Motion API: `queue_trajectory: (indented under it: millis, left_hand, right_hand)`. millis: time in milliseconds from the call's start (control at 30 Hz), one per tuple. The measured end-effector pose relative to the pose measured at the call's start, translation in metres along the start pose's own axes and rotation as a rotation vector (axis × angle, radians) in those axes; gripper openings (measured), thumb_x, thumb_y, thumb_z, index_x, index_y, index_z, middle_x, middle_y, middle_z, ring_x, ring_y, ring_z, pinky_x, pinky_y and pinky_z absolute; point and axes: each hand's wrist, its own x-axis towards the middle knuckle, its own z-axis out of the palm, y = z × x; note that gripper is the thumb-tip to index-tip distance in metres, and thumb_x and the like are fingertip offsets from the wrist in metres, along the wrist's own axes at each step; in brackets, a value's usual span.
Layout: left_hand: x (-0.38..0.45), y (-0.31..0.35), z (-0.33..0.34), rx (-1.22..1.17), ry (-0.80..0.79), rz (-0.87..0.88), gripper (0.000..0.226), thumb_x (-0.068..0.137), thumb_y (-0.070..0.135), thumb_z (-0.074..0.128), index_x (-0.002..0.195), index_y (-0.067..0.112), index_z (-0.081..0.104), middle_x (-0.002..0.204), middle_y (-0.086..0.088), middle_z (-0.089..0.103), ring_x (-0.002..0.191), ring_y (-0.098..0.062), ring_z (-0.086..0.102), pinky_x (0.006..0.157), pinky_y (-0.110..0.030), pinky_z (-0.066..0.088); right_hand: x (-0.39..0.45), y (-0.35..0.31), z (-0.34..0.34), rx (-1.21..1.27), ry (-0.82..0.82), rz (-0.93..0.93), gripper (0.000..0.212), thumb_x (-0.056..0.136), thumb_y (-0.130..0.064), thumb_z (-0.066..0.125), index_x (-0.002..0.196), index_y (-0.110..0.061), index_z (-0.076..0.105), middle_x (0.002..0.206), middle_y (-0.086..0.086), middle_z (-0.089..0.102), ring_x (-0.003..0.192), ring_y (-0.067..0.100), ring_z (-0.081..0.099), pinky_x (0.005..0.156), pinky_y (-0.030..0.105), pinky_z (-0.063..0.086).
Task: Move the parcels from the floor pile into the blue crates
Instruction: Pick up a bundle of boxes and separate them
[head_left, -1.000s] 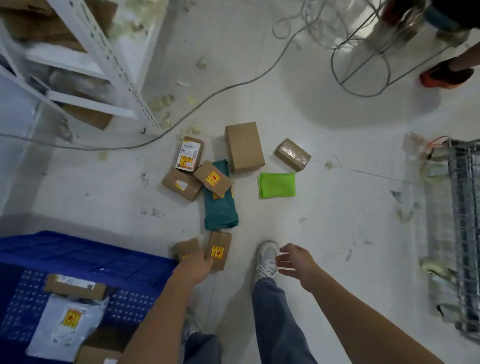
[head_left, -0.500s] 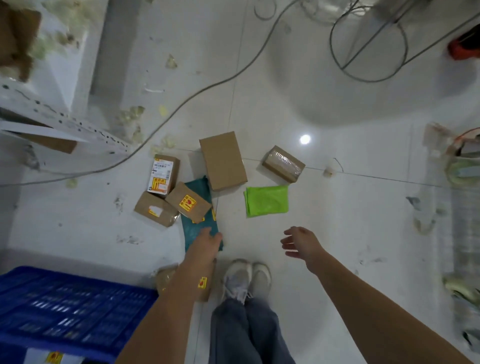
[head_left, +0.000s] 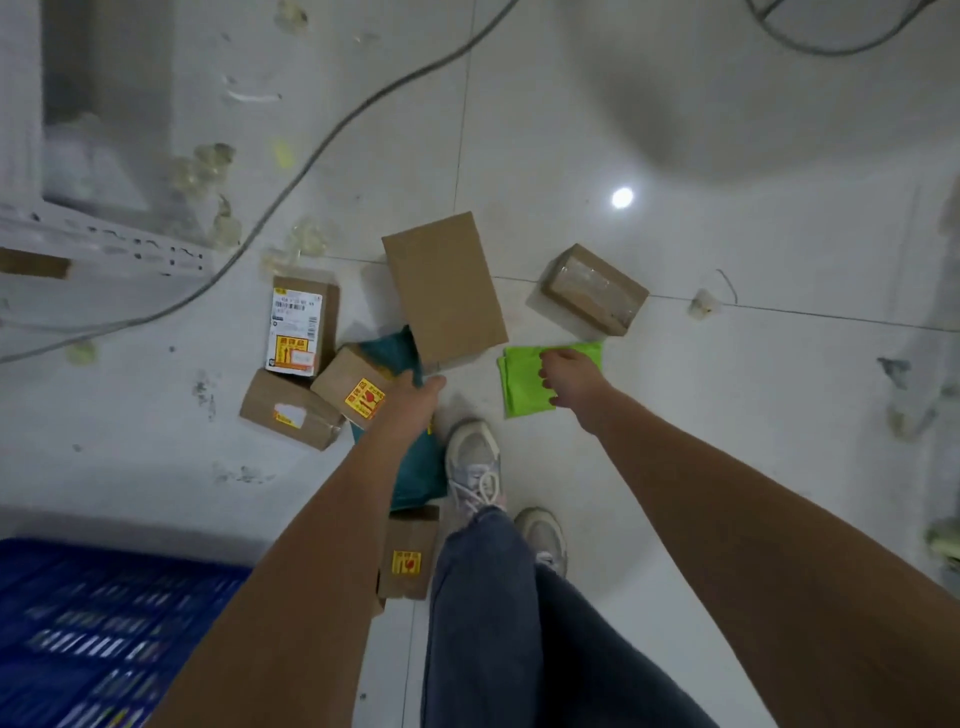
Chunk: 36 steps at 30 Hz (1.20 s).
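White floor tiles are carrying the scattered pile, with a grey cable (head_left: 311, 156) trailing across them and a blue crate (head_left: 104, 623) sitting at the lower left. Since a second ago the person has stepped forward: the crate is sliding toward the frame's corner, its contents are dropping out of view, and both arms, which were hanging short of the parcels, are now stretching into the pile. By my reading, a fresh pick-up is starting and nothing is being carried yet.

Left hand (head_left: 410, 400) is reaching down at the near edge of the big box (head_left: 441, 291), over the teal bag (head_left: 395, 353), with the thumb spreading out; its grip is looking wide, holding nothing that I can see. Right hand (head_left: 569, 376) is lying over the green bag (head_left: 524, 384), fingers curling loosely above it; whether they are touching it is unclear. Three labelled boxes are clustering left of the teal bag, a taped box (head_left: 595, 291) is sitting beyond the green bag, and one small box (head_left: 408, 556) is lying beside the shoes (head_left: 475, 467).
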Motion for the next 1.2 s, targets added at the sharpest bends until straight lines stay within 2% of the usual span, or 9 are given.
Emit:
queue_trajectory:
  millis: [167,267,367,500,600,833,967,1067,1200]
  left_hand:
    - [0.048,0.016,-0.003,-0.077,0.020,0.019,0.060,0.094,0.026,0.050,0.146,0.009,0.026,0.139,-0.003,0.040,0.128,-0.021,0.039,0.085,-0.021,0.033]
    - [0.080,0.029,-0.004,-0.133,0.058,0.029,0.060,0.091,0.016,0.053,0.145,0.008,0.028,0.135,-0.006,0.044,0.128,-0.022,0.041,0.084,-0.020,0.031]
    - [0.117,0.038,-0.006,-0.176,0.100,0.015,0.063,0.091,0.018,0.055,0.145,0.009,0.025,0.144,-0.010,0.041,0.128,-0.027,0.042,0.090,-0.024,0.034]
    - [0.150,0.035,0.001,-0.227,0.116,-0.015,0.065,0.090,0.027,0.056,0.146,0.011,0.026,0.144,-0.009,0.043,0.126,-0.027,0.045,0.095,-0.031,0.038]
    - [0.156,0.031,0.011,-0.333,0.103,0.007,0.073,0.086,0.031,0.061,0.146,0.011,0.023,0.142,-0.006,0.042,0.117,-0.021,0.047,0.089,-0.026,0.038]
    - [0.097,0.001,0.014,-0.644,0.084,0.017,0.082,0.073,0.046,0.074,0.140,0.021,0.033,0.136,-0.001,0.050,0.117,-0.021,0.052,0.103,-0.043,0.043]
    - [0.053,0.008,0.001,-0.547,0.054,0.078,0.079,0.070,0.052,0.074,0.136,0.023,0.041,0.132,0.001,0.054,0.113,-0.018,0.055,0.099,-0.039,0.046]
    - [0.021,0.024,-0.017,-0.428,-0.020,0.115,0.070,0.074,0.051,0.071,0.132,0.022,0.046,0.129,0.001,0.056,0.100,-0.012,0.055,0.086,-0.028,0.045]
    - [-0.028,0.046,-0.033,0.064,0.129,0.249,0.079,0.078,0.042,0.070,0.142,0.016,0.031,0.140,-0.010,0.036,0.123,-0.027,0.046,0.099,-0.040,0.043]
  right_hand:
    - [0.051,-0.026,0.003,-0.044,0.013,-0.056,0.033,0.094,-0.008,0.041,0.120,0.001,0.059,0.070,-0.004,0.046,0.093,0.017,0.044,0.061,0.018,0.033]
    - [0.079,-0.042,0.013,-0.078,0.002,-0.064,0.030,0.093,-0.010,0.040,0.104,0.007,0.062,0.073,0.008,0.048,0.082,0.019,0.045,0.070,0.028,0.036]
    - [0.108,-0.054,0.032,-0.098,-0.014,-0.074,0.028,0.092,-0.013,0.039,0.072,-0.013,0.058,0.069,0.002,0.047,0.067,0.016,0.043,0.078,0.032,0.035]
    - [0.129,-0.057,0.057,-0.152,-0.085,-0.122,0.038,0.094,-0.029,0.039,0.124,-0.011,0.055,0.126,0.012,0.057,0.118,0.026,0.051,0.098,0.030,0.038]
    - [0.130,-0.051,0.066,-0.073,-0.103,-0.113,0.024,0.088,-0.036,0.047,0.101,-0.016,0.051,0.109,0.010,0.056,0.099,0.023,0.053,0.083,0.029,0.044]
    - [0.083,-0.047,0.035,0.107,-0.100,-0.167,0.033,0.081,-0.022,0.071,0.100,-0.017,0.044,0.081,0.002,0.050,0.059,0.008,0.047,0.042,0.013,0.038]
    - [0.038,-0.049,0.004,0.110,-0.221,-0.002,0.067,0.077,-0.036,0.074,0.131,-0.017,0.040,0.119,0.002,0.055,0.077,0.000,0.058,0.058,0.017,0.045]
    - [0.002,-0.054,-0.013,-0.027,-0.267,0.046,0.060,0.074,-0.048,0.071,0.122,-0.016,0.052,0.111,-0.004,0.060,0.080,-0.001,0.056,0.056,0.017,0.042]
    - [-0.041,-0.060,-0.007,0.056,-0.114,0.052,0.073,0.066,-0.042,0.082,0.121,-0.007,0.048,0.101,0.000,0.062,0.076,0.006,0.059,0.040,0.011,0.044]
